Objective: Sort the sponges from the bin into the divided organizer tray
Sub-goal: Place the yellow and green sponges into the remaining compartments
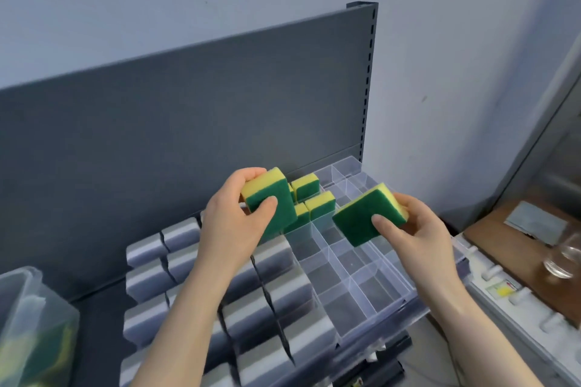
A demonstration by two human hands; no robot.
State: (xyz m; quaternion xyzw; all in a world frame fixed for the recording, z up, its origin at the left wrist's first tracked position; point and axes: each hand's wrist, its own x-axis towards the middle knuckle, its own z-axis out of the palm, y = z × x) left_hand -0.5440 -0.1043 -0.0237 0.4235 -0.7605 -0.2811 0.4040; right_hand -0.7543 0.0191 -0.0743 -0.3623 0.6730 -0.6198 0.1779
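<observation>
Left hand (232, 217) holds left sponge (283, 195), right hand (421, 229) right sponge (358, 217)

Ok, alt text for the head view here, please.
The left hand grips one green-and-yellow sponge, the right hand a second sponge, over a clear divided tray. More such sponges stand in its back compartments; grey sponges lie left of it.

Your bin (28, 324) runs off the left edge, its contents a green-yellow blur. Your left forearm (191, 292) covers several grey sponges (151, 280), and the glass (562, 261) is cropped at right.
</observation>
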